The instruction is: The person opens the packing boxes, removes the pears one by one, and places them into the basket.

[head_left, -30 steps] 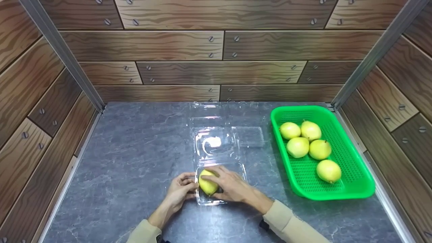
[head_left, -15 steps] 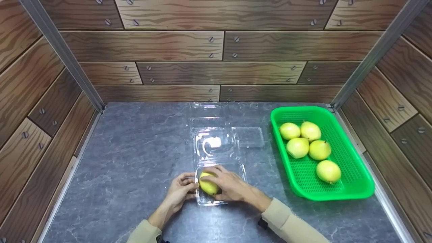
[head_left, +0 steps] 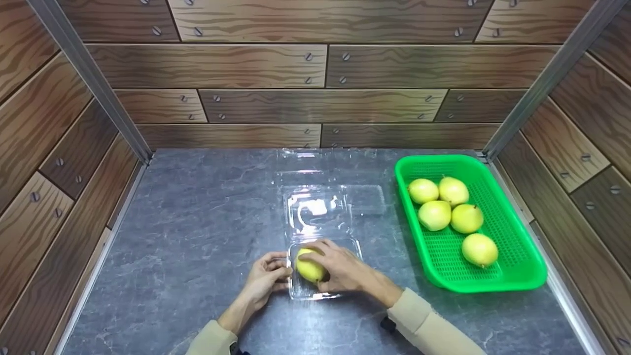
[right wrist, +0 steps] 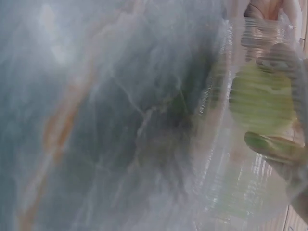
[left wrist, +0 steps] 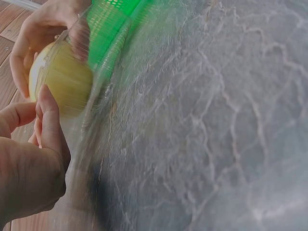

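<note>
A yellow-green pear sits inside the near half of a clear plastic clamshell container. My right hand reaches in and grips the pear from above and the right, its fingers curled round it. At the container's left wall, my left hand pinches the rim between thumb and fingers, which also shows in the left wrist view beside the pear. Through the clear wall in the right wrist view, the pear and the right thumb appear. The lid lies folded back, away from me.
A green perforated basket stands on the right with several pears in it. Other clear plastic pieces lie behind and beside the lid. Wood-patterned walls enclose the grey marbled table at the back and sides.
The pear has shifted slightly to the right within the right hand's grip. The container and its lid have also slid a little rightward. The left hand keeps pinching the rim.
</note>
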Demonstrator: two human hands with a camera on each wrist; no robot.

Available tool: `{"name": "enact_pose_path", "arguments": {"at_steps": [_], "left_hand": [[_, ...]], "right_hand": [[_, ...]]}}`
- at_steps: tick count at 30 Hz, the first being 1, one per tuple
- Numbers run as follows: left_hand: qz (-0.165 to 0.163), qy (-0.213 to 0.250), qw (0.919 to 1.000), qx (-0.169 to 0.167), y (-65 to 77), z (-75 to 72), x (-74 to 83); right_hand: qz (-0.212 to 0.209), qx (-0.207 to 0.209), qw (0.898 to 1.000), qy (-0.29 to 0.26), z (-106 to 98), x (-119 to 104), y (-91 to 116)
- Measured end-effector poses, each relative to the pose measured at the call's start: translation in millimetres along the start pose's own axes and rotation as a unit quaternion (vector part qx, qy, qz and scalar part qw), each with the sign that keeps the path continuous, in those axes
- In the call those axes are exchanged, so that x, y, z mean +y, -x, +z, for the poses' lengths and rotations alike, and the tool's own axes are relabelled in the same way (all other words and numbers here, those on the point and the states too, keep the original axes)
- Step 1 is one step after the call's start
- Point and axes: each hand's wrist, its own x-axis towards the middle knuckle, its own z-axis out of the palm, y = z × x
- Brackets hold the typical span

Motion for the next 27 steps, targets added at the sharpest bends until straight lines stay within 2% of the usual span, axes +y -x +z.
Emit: {"name": "enact_pose_path", "arguments": {"at_steps": [8, 12, 20, 27], "left_hand": [[-0.002, 0.004, 1.0000, 0.004, 1.0, -0.2, 0.8], [0.000, 0.004, 1.0000, 0.008, 1.0, 0.4, 1.1], [0.001, 0.001, 0.9999, 0.010, 1.9, 1.0, 2.4], [0.000, 0.001, 1.0000, 0.008, 2.0, 0.9, 1.6]], "right_hand": [[-0.020, 0.051, 0.998, -0.005, -18.6, 5.7, 11.5], [-0.024, 0.072, 0.997, 0.012, -31.1, 6.8, 20.9], [-0.015, 0.107, 0.993, 0.046, -55.5, 7.9, 46.9], [0.005, 0.116, 0.990, 0.079, -73.7, 12.4, 70.1]]}}
